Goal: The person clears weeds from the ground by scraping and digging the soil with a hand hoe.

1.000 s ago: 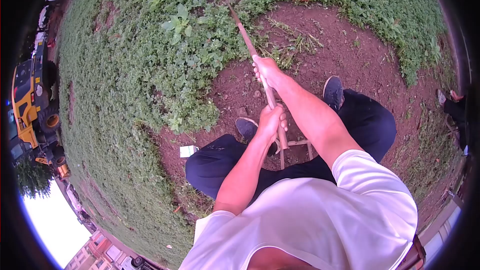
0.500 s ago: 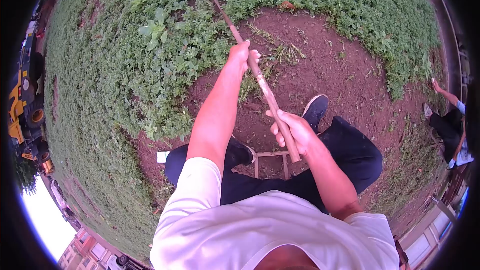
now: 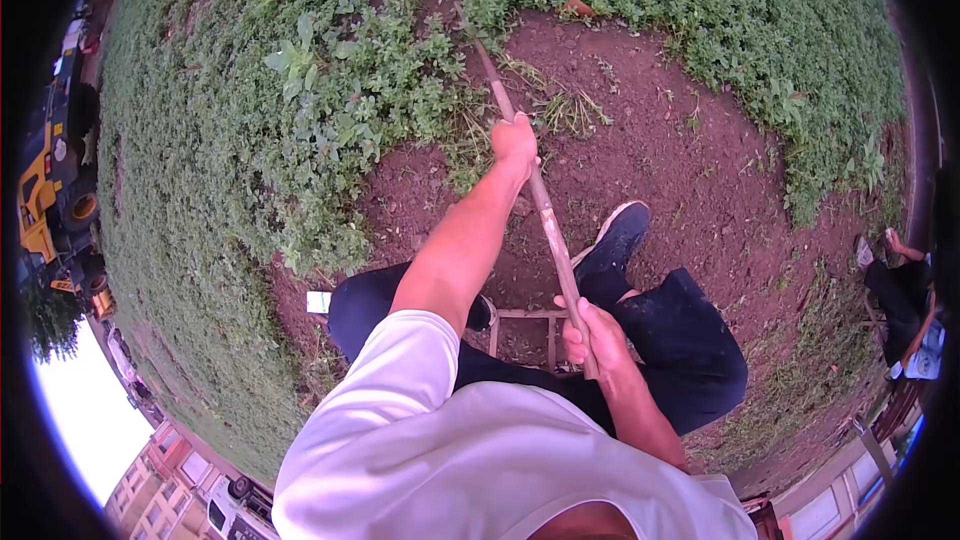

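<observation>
A long wooden handle [image 3: 553, 235] slants from near my lap up to the edge of the green plants [image 3: 400, 100]. Its far tip thins out among the leaves, and whatever tool head it may carry is hidden. My left hand [image 3: 515, 145] is closed around the upper part, its arm stretched forward. Lower down, close to the butt end, my right hand [image 3: 600, 335] is wrapped around the same handle. Bare brown soil [image 3: 650, 130] lies beneath, with pulled, wilting weeds [image 3: 573, 112] beside the handle.
My dark shoe [image 3: 615, 245] rests on the soil, near a small wooden frame [image 3: 526, 316]. A white box-like object [image 3: 318, 302] is by my left knee. Another person [image 3: 905, 310] sits low at the far right. A yellow vehicle [image 3: 45, 190] stands at the far left.
Both hands have drawn the handle back toward my body, and its far tip has shifted slightly right. The other person's hand at the right has moved lower in view.
</observation>
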Demonstrator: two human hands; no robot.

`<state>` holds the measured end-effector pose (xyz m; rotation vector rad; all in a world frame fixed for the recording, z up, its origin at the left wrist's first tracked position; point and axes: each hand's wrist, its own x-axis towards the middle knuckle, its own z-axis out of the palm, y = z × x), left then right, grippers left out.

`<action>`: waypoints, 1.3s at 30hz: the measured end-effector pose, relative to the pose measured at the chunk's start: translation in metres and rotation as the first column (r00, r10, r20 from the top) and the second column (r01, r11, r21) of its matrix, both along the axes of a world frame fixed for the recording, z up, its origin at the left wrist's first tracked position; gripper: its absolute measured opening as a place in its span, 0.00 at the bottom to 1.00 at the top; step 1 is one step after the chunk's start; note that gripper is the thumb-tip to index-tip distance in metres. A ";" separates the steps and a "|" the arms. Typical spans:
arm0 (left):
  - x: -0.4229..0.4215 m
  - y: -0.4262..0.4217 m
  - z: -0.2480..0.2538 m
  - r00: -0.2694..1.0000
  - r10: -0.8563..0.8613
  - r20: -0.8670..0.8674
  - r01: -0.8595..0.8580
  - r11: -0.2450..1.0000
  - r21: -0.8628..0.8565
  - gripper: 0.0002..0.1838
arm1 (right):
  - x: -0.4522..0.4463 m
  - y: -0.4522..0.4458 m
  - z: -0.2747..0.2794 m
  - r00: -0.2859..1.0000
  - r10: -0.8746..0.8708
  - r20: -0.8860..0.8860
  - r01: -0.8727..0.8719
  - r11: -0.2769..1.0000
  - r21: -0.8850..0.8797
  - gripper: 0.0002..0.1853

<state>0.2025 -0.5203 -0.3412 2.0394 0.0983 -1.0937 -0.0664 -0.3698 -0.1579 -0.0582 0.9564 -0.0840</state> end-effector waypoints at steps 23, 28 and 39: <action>0.006 0.026 0.071 0.939 0.223 -0.263 -0.295 0.914 -0.277 0.15 | -0.014 -0.014 0.051 0.982 0.163 -0.098 -0.179 0.966 -0.187 0.26; 0.089 -0.052 0.001 0.954 0.192 -0.229 -0.246 0.940 -0.236 0.15 | 0.060 -0.083 0.006 0.991 0.127 -0.029 -0.131 0.973 -0.188 0.26; -0.044 -0.047 0.014 0.980 -0.003 -0.201 -0.030 0.987 -0.158 0.15 | -0.033 -0.029 0.028 0.980 -0.059 -0.191 0.040 0.994 -0.104 0.26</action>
